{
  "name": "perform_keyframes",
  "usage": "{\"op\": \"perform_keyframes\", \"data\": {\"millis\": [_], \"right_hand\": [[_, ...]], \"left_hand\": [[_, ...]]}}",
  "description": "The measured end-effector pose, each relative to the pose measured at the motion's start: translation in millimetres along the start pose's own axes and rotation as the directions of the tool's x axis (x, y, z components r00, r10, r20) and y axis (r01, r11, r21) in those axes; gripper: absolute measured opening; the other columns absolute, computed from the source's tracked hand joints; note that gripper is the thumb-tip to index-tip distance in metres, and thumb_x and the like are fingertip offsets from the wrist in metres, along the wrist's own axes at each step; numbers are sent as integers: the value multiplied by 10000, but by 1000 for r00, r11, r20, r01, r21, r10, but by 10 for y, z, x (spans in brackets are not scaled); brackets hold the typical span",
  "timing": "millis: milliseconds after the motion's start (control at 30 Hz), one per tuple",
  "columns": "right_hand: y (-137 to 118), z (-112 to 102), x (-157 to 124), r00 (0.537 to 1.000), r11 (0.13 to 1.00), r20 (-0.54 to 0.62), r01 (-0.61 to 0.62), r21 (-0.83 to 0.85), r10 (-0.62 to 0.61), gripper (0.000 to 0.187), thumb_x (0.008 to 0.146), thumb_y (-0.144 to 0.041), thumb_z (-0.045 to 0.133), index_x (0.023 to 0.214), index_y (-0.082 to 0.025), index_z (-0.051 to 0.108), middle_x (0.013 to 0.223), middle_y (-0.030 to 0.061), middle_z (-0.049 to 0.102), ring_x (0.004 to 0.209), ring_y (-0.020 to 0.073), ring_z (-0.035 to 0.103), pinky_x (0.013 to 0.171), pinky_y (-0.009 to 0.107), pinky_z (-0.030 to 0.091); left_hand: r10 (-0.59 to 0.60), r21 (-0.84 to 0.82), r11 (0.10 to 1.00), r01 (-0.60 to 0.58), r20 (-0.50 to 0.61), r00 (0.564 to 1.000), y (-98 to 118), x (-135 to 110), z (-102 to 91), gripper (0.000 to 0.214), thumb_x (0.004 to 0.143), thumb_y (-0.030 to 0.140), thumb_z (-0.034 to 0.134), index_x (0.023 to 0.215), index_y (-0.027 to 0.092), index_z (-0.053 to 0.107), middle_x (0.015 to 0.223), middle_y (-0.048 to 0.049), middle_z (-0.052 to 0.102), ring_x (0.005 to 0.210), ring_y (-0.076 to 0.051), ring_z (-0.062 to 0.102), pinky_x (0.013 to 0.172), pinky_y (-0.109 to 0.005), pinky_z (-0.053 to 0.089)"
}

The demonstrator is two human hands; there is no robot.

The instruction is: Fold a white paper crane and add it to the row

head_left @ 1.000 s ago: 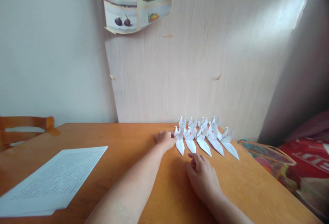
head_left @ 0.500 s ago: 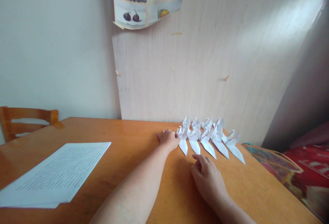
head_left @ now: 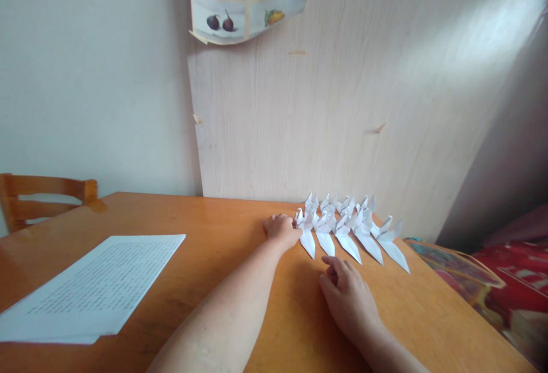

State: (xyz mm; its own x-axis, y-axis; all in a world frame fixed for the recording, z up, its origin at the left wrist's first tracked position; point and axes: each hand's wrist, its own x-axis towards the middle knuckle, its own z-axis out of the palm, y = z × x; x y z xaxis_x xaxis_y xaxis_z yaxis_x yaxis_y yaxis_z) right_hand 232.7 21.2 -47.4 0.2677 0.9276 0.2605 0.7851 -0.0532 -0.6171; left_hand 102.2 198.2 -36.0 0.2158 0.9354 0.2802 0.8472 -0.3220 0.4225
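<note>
Several folded white paper cranes stand in two rows on the wooden table, at its far right part. At the left end of the front row is a paper crane (head_left: pixel 307 240), and my left hand (head_left: pixel 282 231) reaches to its left side, fingers closed at its edge. Part of the fingers is hidden behind the hand. My right hand (head_left: pixel 349 293) rests on the table in front of the cranes, its fingers loosely bent and apart from the thumb, holding nothing. The nearest crane to it is a front-row paper crane (head_left: pixel 349 247).
A stack of printed sheets (head_left: pixel 98 281) lies on the table (head_left: pixel 205 219) at left. A wooden chair (head_left: pixel 47 196) stands beyond the left edge. The panelled wall (head_left: pixel 278 133) borders the far edge. Red bags (head_left: pixel 514 273) sit past the right edge.
The left-end crane has shifted very slightly right, along with my left hand. My right hand stays nearly in place. The whole view has moved a little.
</note>
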Motion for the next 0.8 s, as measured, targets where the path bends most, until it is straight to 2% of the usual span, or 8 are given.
{"op": "perform_keyframes", "data": {"millis": [567,800], "right_hand": [[-12,-9,-5,1000,1000,-8,1,-3,-1,358,817,-200,482,1142,-217,631,971,53,661,881,216,626,723,306,410],[-5,-5,-1,1000,1000,-3,-3,-5,3,368,819,-206,483,1158,-214,627,968,52,656,890,216,625,730,305,409]], "left_hand": [[-7,-31,999,7,8,1000,-1,4,-15,248,686,340,675,921,282,729,1142,-65,683,1159,-337,507,970,-448,334],[-45,-85,996,42,-41,998,-17,31,26,260,715,281,664,970,270,716,1121,-77,691,1126,-313,544,966,-426,355]]}}
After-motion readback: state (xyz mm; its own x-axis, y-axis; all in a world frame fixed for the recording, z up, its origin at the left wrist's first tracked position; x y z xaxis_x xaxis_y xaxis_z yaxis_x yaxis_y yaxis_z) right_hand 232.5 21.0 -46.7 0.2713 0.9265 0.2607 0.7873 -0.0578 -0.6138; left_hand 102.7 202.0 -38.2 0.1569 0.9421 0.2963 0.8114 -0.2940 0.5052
